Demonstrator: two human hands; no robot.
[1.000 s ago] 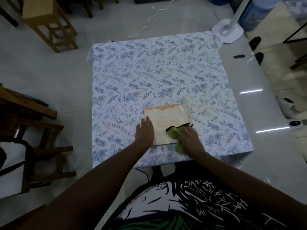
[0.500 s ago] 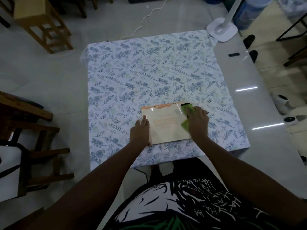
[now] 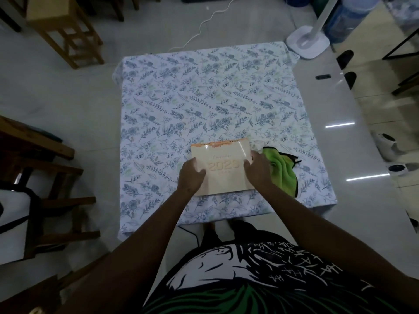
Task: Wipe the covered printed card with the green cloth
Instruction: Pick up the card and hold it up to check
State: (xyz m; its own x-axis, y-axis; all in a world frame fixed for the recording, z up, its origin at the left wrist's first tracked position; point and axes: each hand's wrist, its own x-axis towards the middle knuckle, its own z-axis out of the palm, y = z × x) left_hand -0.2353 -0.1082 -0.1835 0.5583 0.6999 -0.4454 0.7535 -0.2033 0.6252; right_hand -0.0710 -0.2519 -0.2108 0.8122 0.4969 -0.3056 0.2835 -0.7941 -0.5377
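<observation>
Two hands (image 3: 191, 175) (image 3: 257, 170), one card (image 3: 223, 168), one green cloth (image 3: 282, 169) beside.

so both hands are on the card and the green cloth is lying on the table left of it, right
Not quite: in the head view the green cloth lies right of the card, beside the right hand. The left hand is on the card too.

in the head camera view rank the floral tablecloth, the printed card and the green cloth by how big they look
1. floral tablecloth, largest by far
2. printed card
3. green cloth, smallest, though it lies bunched up beside the card
</observation>
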